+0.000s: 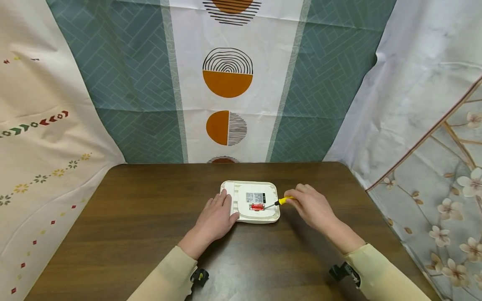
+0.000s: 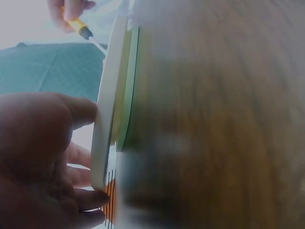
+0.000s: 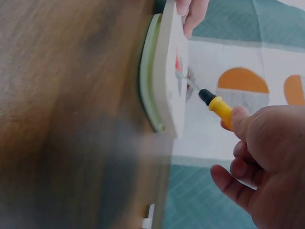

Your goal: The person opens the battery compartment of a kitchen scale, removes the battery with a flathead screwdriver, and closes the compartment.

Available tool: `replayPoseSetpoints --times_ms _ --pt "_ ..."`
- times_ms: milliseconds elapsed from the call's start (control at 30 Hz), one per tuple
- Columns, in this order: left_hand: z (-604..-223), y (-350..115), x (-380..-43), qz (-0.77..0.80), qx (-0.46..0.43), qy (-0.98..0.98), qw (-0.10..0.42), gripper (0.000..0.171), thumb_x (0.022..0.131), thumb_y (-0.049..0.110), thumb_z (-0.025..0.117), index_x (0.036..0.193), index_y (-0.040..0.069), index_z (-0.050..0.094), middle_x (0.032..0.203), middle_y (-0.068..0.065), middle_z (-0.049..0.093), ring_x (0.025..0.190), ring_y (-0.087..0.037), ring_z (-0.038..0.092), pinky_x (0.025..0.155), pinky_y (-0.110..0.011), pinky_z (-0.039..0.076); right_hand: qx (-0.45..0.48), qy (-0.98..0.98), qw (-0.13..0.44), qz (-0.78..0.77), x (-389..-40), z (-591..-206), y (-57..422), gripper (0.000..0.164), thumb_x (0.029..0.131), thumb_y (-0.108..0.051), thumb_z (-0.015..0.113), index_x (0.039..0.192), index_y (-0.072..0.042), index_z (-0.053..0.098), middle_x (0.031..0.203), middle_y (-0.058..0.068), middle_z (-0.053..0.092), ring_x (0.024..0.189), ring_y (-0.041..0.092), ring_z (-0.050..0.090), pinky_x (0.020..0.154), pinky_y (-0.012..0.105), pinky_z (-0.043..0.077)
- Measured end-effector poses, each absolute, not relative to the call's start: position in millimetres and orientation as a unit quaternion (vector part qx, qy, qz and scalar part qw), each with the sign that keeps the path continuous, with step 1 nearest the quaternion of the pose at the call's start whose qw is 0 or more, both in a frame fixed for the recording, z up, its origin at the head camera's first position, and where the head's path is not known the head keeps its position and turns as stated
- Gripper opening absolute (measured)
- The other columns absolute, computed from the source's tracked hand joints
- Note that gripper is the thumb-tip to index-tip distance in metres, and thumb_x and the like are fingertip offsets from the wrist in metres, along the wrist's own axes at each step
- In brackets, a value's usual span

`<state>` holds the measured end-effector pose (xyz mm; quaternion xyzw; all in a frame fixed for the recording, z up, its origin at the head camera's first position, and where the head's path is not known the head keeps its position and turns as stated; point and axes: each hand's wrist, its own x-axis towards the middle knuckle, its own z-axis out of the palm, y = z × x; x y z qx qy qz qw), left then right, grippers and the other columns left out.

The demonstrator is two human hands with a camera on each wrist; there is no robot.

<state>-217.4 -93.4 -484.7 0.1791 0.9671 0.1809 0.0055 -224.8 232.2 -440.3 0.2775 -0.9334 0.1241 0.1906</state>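
Observation:
A flat white plastic device (image 1: 244,217), which looks like a kitchen scale, lies underside up on the table, with a pale green layer (image 2: 128,90) beneath it. A red battery (image 1: 257,207) sits in a recess below a printed label (image 1: 255,197). My left hand (image 1: 215,215) rests on the device's left end, fingers extended over it and thumb at the near edge. In my right hand (image 1: 310,207) is a small screwdriver (image 3: 217,105) with a yellow and black handle, pinched between thumb and fingers. Its shaft slants down leftward, the tip right at the battery's right end.
The brown wooden table (image 1: 150,200) extends around the device. Behind it hangs a patterned teal and white cloth (image 1: 143,83), with a cream cloth (image 1: 45,138) at left and a floral cloth (image 1: 425,188) at right. A dark wrist-worn camera (image 1: 199,276) hangs below the left sleeve.

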Motion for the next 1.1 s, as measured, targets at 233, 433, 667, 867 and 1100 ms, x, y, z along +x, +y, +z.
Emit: replayPoseSetpoints --times_ms 233,433,667,867,1100 --pt "-482.8 -91.8 -215.9 0.178 0.174 0.968 0.008 0.072 0.113 0.038 0.064 0.163 -0.01 0.044 0.174 -0.03 0.032 0.159 -0.049 0.036 0.13 -0.058 0.028 0.303 -0.925 0.211 0.094 -220.5 -430.9 224.7 0.018 0.094 -0.011 0.089 0.109 -0.014 0.081 0.088 -0.005 0.061 0.083 0.021 0.059 0.066 0.038 0.054" --pt "-483.7 -91.3 -214.9 0.17 0.174 0.97 -0.006 0.071 0.113 0.038 0.065 0.161 -0.01 0.045 0.173 -0.031 0.035 0.158 -0.049 0.038 0.13 -0.057 0.029 0.267 -0.943 0.17 0.106 -221.3 -434.2 225.1 0.013 0.096 -0.011 0.087 0.108 -0.012 0.081 0.089 -0.004 0.065 0.081 0.02 0.058 0.069 0.038 0.053" --pt "-484.1 -88.1 -214.3 0.173 0.174 0.969 -0.01 0.071 0.112 0.036 0.067 0.159 -0.012 0.047 0.17 -0.033 0.037 0.153 -0.049 0.045 0.129 -0.058 0.03 0.244 -0.948 0.151 0.139 -222.3 -437.6 228.7 0.006 0.101 -0.012 0.082 0.107 -0.011 0.08 0.09 -0.003 0.069 0.082 0.021 0.063 0.08 0.048 0.057" --pt "-483.9 -88.0 -213.7 0.171 0.168 0.971 -0.006 0.07 0.112 0.037 0.066 0.159 -0.012 0.046 0.17 -0.033 0.037 0.153 -0.047 0.047 0.129 -0.058 0.03 0.212 -0.954 0.109 0.185 -224.4 -444.3 236.6 0.007 0.106 -0.018 0.076 0.109 -0.014 0.081 0.098 -0.005 0.074 0.09 0.02 0.068 0.08 0.049 0.057" --pt "-483.8 -89.1 -213.5 0.17 0.166 0.971 -0.007 0.071 0.112 0.037 0.066 0.159 -0.011 0.047 0.17 -0.032 0.038 0.154 -0.045 0.046 0.129 -0.058 0.029 0.189 -0.955 0.083 0.212 -229.5 -452.8 242.3 0.01 0.108 -0.02 0.073 0.112 -0.014 0.081 0.102 -0.004 0.075 0.092 0.02 0.068 0.084 0.051 0.057"
